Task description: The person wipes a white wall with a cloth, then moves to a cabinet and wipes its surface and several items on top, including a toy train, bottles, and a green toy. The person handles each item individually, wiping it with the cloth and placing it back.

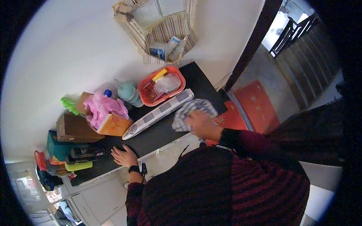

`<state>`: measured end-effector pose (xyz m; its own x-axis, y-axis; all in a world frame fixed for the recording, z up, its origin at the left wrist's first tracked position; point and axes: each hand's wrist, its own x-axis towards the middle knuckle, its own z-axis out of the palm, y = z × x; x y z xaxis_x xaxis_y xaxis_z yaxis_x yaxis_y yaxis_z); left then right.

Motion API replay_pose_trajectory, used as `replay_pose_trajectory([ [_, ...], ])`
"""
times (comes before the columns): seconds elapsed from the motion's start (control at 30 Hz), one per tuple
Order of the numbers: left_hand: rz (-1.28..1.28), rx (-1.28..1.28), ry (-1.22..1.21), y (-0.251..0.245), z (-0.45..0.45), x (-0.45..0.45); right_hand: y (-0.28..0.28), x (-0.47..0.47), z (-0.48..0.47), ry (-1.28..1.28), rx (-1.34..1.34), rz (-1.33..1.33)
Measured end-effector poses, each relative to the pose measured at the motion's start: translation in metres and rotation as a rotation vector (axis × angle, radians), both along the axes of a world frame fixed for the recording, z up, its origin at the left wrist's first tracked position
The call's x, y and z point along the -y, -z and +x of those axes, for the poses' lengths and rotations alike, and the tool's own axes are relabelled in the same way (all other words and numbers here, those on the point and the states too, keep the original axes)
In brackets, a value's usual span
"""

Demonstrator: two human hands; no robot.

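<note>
My right hand (203, 124), slightly blurred, presses on a grey-and-white checked cloth (181, 114) at the right part of a black countertop (167, 131). Its fingers are bent into the cloth, and part of the fabric is hidden under them. My left hand (125, 157) rests palm down near the counter's front edge with its fingers spread and nothing in it. A dark band circles the left wrist. Between the hands and the wall lies a long white train-shaped object (158, 114), its right end close to the cloth.
Behind stand a red plastic basket (143, 97) holding a yellow-handled screwdriver (159, 75), a pale blue bottle (128, 91), a pink plastic bag (106, 106), an orange box (115, 125) and a brown box (76, 128). A striped fabric holder (167, 28) hangs above. Red mats (254, 104) lie by the doorway.
</note>
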<state>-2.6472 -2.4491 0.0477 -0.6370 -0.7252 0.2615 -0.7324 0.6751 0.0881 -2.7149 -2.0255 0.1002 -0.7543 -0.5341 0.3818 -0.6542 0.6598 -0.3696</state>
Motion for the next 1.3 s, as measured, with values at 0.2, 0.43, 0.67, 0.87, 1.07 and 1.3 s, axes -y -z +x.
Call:
replay_pose_trajectory([
  [0.2, 0.007, 0.024, -0.004, 0.000, 0.001, -0.002, 0.002, 0.095, -0.010, -0.279, -0.001, 0.094],
  [0.43, 0.024, -0.011, 0.007, -0.003, 0.002, -0.003, 0.007, 0.043, -0.011, -0.361, 0.054, 0.062],
  [0.67, 0.024, -0.049, 0.023, -0.004, 0.002, -0.004, -0.011, -0.099, -0.035, 0.152, -0.066, 0.103],
  [0.87, 0.040, -0.013, -0.001, -0.003, 0.000, -0.002, -0.013, -0.049, -0.019, 0.081, 0.030, 0.143],
  [1.07, 0.046, -0.037, 0.017, -0.001, 0.002, -0.002, -0.001, 0.093, -0.009, -0.414, 0.144, 0.148],
  [1.3, 0.006, -0.022, 0.000, 0.000, 0.001, -0.002, -0.009, 0.190, -0.014, -0.641, 0.149, 0.123],
])
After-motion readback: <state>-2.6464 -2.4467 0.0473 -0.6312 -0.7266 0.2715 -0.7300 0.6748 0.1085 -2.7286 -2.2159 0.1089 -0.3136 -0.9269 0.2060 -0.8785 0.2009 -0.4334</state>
